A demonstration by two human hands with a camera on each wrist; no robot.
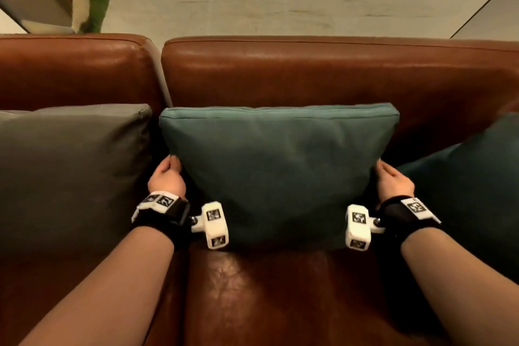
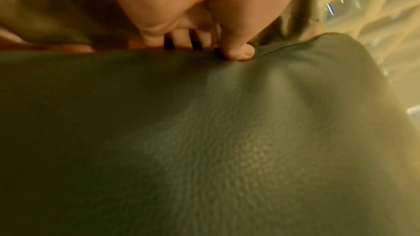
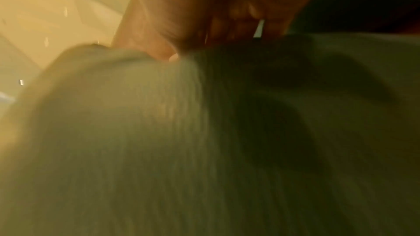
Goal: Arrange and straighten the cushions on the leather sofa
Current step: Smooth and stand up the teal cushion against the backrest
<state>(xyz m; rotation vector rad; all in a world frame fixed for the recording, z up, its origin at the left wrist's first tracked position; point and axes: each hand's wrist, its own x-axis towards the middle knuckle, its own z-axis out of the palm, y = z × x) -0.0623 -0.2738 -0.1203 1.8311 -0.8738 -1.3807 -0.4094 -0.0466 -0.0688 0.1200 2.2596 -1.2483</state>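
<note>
Teal cushion [image 1: 278, 177] upright against sofa back [image 1: 309, 76], creased, both hands' fingers [image 2: 238, 53] gripping its sides

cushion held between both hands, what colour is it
The cushion is plain teal green, clearest in the head view.

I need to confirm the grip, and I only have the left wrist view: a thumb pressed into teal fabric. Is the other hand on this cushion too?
Observer: Yes. The right hand grips the teal cushion at its right edge, the left hand at its left edge.
Operator: Is it standing against the sofa?
Observer: Its top edge is level, in front of the brown backrest.
Operator: Any neighbours?
Observer: A grey cushion on its left, a dark teal cushion on its right.
</note>
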